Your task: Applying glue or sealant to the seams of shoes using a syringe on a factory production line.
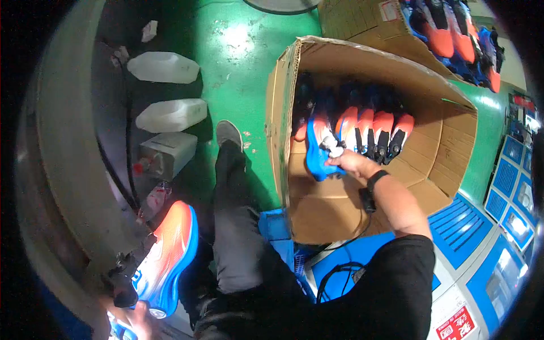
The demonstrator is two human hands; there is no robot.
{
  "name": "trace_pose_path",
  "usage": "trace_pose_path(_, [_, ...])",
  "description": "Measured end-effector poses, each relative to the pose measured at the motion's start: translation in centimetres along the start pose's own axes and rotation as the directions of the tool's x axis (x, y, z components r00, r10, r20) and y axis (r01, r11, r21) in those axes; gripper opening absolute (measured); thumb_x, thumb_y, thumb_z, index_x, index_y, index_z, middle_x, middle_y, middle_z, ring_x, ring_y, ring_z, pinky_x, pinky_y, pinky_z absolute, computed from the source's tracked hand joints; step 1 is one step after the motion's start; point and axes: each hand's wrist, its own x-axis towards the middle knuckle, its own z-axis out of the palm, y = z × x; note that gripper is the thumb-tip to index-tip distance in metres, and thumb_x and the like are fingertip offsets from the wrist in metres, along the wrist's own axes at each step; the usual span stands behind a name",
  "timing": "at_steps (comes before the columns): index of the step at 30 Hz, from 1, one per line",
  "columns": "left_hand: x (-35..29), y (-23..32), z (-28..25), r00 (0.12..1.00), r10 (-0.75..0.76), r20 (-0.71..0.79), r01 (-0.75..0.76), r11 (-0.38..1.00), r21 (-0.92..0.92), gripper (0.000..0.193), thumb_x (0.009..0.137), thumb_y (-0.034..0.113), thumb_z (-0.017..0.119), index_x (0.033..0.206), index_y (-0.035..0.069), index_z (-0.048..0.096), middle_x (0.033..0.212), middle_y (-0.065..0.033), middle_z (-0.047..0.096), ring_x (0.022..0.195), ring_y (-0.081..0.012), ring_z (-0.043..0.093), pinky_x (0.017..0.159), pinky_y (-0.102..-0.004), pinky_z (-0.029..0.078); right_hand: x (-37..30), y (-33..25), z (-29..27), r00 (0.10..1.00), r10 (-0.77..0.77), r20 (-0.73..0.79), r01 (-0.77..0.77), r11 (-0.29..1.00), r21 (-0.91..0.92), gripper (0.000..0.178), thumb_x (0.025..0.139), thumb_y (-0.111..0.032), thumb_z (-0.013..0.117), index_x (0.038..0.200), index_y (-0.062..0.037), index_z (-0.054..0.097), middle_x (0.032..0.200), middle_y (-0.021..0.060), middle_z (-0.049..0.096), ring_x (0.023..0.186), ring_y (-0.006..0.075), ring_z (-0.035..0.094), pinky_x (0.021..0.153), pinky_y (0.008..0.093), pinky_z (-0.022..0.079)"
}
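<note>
My right hand (358, 163) reaches into a large open cardboard box (374, 218) and grips a sneaker (318, 148) by its heel end. That sneaker has an orange toe, a white middle and a thick blue sole. Beside it, several similar orange, white and black sneakers (382, 127) stand in a row inside the box. At the lower left, my left hand (141, 322) is closed round the heel of another orange-to-white sneaker (170, 243) with a blue sole, its toe pointing up. Part of this hand is hidden by the shoe and the dark edge of the picture.
A second cardboard box (362, 22) with more sneakers (447, 34) stands at the far right. White plastic jugs (164, 67) line the floor on the left, beside a grey machine side (62, 141). Blue and white panels (462, 229) lie at the right; a black cable (340, 277) runs near my right arm.
</note>
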Motion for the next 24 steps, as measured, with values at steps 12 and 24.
trace_pose_path(12, [-3.3,-11.4,-10.4,0.901,0.423,-0.093,-0.432,0.895,-0.115,0.068,0.076,0.023,0.073,0.131,0.002,0.038,0.123,-0.0111,0.051,0.114,-0.0238,0.05,0.1,-0.0413,0.038,-26.7,-7.8,5.0,0.815,-0.569,-0.111,0.385,0.675,-0.629,0.02,0.078,-0.014,0.073,0.094,-0.0052,0.067,0.08,-0.0009,0.063,0.072,0.0116,0.058,0.062,0.0291,0.047])
trace_pose_path(24, [-13.3,-20.2,-20.6,0.559,0.56,-0.611,-0.826,0.439,-0.353,0.07,0.059,0.016,0.091,0.107,0.009,0.041,0.116,-0.0204,0.054,0.109,-0.0276,0.054,0.096,-0.0409,0.043,-43.6,-8.8,31.9,0.256,-0.916,0.31,0.697,-0.048,-0.715,0.014,0.052,-0.01,0.067,0.066,-0.0048,0.066,0.094,0.0063,0.06,0.086,0.0174,0.053,0.08,0.0339,0.04])
